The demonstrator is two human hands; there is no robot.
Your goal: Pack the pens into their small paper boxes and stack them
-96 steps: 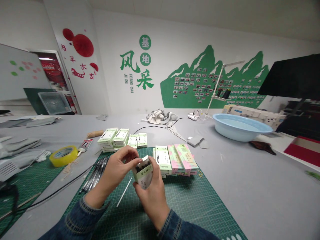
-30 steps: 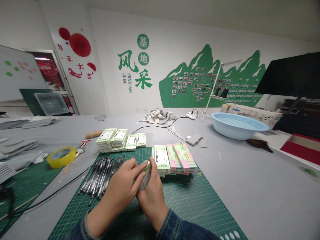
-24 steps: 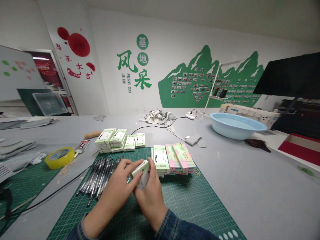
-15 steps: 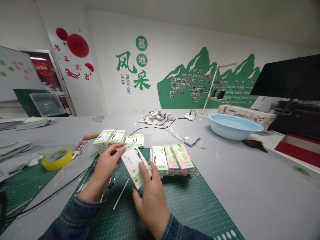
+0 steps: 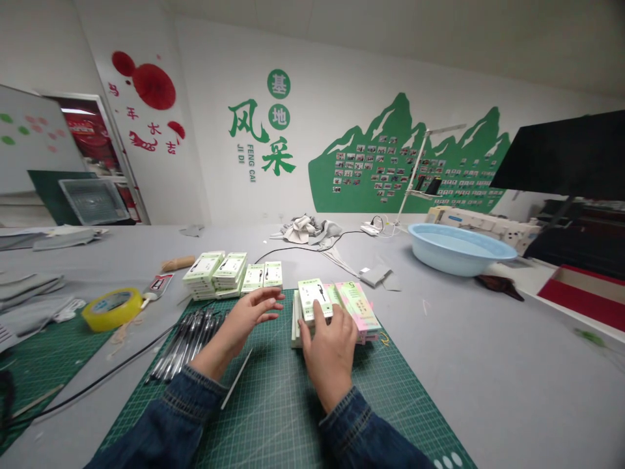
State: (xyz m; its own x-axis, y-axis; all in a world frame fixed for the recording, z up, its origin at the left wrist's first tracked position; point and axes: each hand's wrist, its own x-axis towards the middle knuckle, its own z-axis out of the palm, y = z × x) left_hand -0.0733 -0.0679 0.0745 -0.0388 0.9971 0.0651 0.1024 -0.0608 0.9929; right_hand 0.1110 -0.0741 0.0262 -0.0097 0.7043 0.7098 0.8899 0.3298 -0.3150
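Note:
My right hand (image 5: 332, 352) grips a white-and-green box (image 5: 311, 293) with a pen picture on it, at the top of a stack on the green cutting mat (image 5: 273, 410). Pink-and-green boxes (image 5: 360, 305) lie right beside that stack. My left hand (image 5: 247, 319) hovers over the mat, fingers apart and empty. Several black-and-clear pens (image 5: 180, 348) lie in a bundle to its left. Between my forearms rests a thin white stick (image 5: 237, 378). Behind my left hand stand more stacks of white-and-green boxes (image 5: 205, 268).
At the left are a yellow tape roll (image 5: 113, 309), a glue tube (image 5: 159, 285) and a black cable (image 5: 92, 385). Crumpled cloth (image 5: 307, 229) lies at the back. A blue basin (image 5: 459, 251) stands at the right, in front of a sewing machine (image 5: 488, 225).
The white-and-green box went from between both hands to the right-hand stack, carried by my right hand. My left hand let go and moved right, uncovering the pens.

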